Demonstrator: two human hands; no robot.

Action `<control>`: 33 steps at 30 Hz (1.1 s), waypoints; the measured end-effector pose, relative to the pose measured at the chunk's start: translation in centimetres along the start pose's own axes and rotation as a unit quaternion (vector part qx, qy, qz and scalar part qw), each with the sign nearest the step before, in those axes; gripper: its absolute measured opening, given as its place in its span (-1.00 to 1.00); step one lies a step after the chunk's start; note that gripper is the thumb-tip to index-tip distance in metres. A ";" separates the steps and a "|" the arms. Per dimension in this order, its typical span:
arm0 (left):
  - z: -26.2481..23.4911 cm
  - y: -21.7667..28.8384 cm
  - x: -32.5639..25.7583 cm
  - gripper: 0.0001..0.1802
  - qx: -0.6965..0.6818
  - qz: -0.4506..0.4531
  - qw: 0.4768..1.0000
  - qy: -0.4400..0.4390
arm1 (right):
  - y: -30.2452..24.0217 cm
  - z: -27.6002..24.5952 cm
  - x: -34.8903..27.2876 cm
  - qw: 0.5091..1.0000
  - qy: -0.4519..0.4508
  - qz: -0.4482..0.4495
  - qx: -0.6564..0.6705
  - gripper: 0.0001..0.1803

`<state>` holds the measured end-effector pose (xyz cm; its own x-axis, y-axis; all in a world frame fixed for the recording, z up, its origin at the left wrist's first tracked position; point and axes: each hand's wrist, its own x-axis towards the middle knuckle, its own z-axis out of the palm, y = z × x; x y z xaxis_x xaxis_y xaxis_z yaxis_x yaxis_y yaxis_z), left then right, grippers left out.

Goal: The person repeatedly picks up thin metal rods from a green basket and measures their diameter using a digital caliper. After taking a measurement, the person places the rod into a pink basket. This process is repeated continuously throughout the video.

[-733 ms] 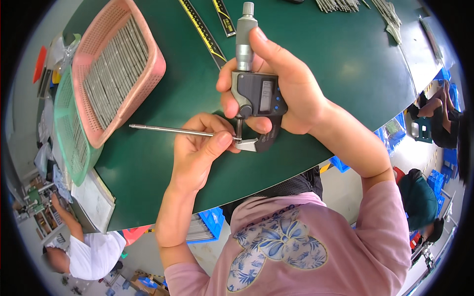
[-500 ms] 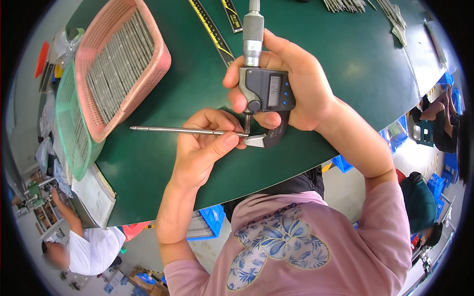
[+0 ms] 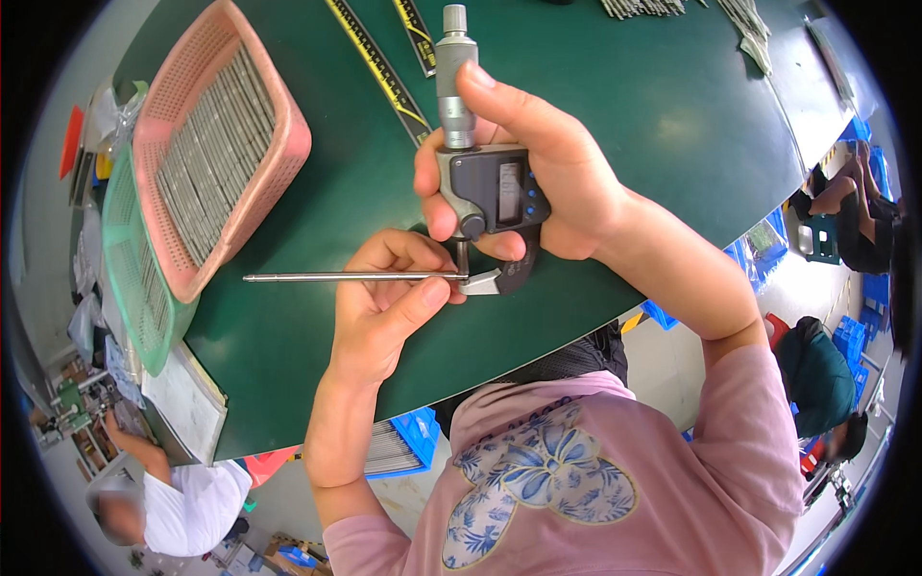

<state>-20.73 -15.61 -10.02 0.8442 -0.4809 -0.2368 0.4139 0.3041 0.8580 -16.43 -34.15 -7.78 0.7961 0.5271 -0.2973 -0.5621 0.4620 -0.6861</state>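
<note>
My right hand (image 3: 552,178) grips a digital micrometer (image 3: 485,187), its grey thimble pointing up and its dark frame curving below. My left hand (image 3: 389,302) pinches a thin metal rod (image 3: 336,277) that lies level, pointing left. The rod's right end sits between the micrometer's jaws, just above the green table (image 3: 624,106). My left thumb rests along the rod close to the jaws.
A pink basket (image 3: 279,144) filled with several metal rods stands at the left, with a green basket (image 3: 130,278) beside it. Two rulers (image 3: 379,67) lie at the top. More rods lie at the far edge (image 3: 643,8). Other people are at lower left (image 3: 154,499) and at right (image 3: 816,374).
Both hands, the micrometer and the rod have shifted slightly in view. The grips are the same and the rod stays in the jaws.
</note>
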 end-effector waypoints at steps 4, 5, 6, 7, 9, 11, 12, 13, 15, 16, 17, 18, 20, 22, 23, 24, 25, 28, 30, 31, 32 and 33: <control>0.0 -0.2 0.0 -0.80 0.002 -0.017 0.999 0.036 | 0.1 -0.2 0.1 1.000 -0.004 -0.021 -0.007 -0.30; -0.1 -0.3 0.0 -0.80 0.002 -0.010 0.999 0.030 | 0.2 -0.2 0.1 1.000 -0.008 -0.026 -0.009 -0.29; -0.1 -0.4 0.1 -0.80 0.001 -0.004 1.000 0.026 | 0.1 -0.1 0.0 1.000 -0.006 -0.022 -0.001 -0.29; -0.2 -0.4 0.1 -0.80 0.000 0.003 1.000 0.023 | 0.0 0.0 -0.1 1.000 -0.007 -0.015 0.007 -0.29; -0.2 -0.3 0.0 -0.80 -0.011 0.006 1.000 0.023 | 0.1 0.1 0.0 1.000 -0.007 -0.001 0.019 -0.28; -0.3 -0.4 0.1 -0.81 -0.021 0.012 1.000 0.012 | 0.1 -0.1 0.0 1.000 -0.003 0.011 0.027 -0.29; -0.4 -0.5 0.1 -0.81 -0.026 0.017 1.000 0.002 | 0.1 -0.1 0.0 0.999 -0.001 0.019 0.034 -0.29; -0.6 -0.5 0.1 -0.81 -0.030 0.023 0.999 -0.007 | 0.0 0.0 -0.1 0.999 0.001 0.026 0.041 -0.28; -0.3 -0.3 0.1 -0.82 -0.035 0.027 0.999 -0.008 | -0.1 0.1 -0.1 0.998 0.000 0.035 0.052 -0.28; -0.3 -0.3 0.0 -0.82 -0.038 0.028 0.999 -0.010 | -0.1 0.0 -0.1 0.998 -0.001 0.038 0.056 -0.27; -0.4 -0.4 0.0 -0.82 -0.038 0.029 0.999 -0.012 | 0.0 0.0 -0.1 0.997 -0.001 0.040 0.060 -0.27; -0.5 -0.5 0.0 -0.82 -0.038 0.030 0.999 -0.013 | 0.0 0.0 0.0 0.997 -0.004 0.039 0.062 -0.26; -0.5 -0.5 0.1 -0.82 -0.035 0.029 0.999 -0.019 | 0.2 -0.2 0.1 0.997 -0.007 0.034 0.067 -0.25; -0.5 -0.3 0.1 -0.81 -0.030 0.029 0.999 -0.027 | 0.2 -0.2 0.0 0.998 -0.009 0.023 0.050 -0.26; -0.5 -0.3 0.2 -0.80 -0.026 0.028 0.999 -0.030 | 0.1 -0.2 0.0 0.999 -0.009 0.017 0.041 -0.26; -0.6 -0.2 0.2 -0.80 -0.022 0.027 0.999 -0.034 | 0.1 -0.1 0.0 0.999 -0.007 0.015 0.032 -0.27; -0.6 -0.2 0.2 -0.79 -0.019 0.026 0.999 -0.038 | 0.0 -0.1 0.0 1.000 -0.004 0.013 0.022 -0.28; -0.2 -0.2 0.1 -0.78 -0.017 0.030 0.999 -0.017 | 0.0 0.0 0.0 1.000 0.005 0.007 0.007 -0.29; -0.1 -0.3 0.1 -0.78 -0.012 0.016 1.000 -0.008 | 0.1 -0.1 0.0 1.000 0.009 0.001 0.008 -0.30; -0.1 -0.3 0.1 -0.78 -0.010 0.010 1.000 -0.001 | 0.2 -0.1 0.1 1.000 0.004 0.001 0.008 -0.30; -0.1 -0.4 0.0 -0.79 -0.004 0.010 1.000 0.005 | 0.2 -0.1 0.1 1.000 -0.001 0.001 0.008 -0.30; 0.0 -0.4 0.1 -0.80 0.001 0.011 1.000 0.011 | 0.2 -0.2 0.1 1.000 -0.006 0.001 0.007 -0.30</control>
<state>-20.87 -15.79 -10.38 0.8607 -0.4555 -0.2272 0.3940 0.3136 0.8640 -16.43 -34.15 -8.03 0.7920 0.5366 -0.2913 -0.5675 0.4711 -0.6753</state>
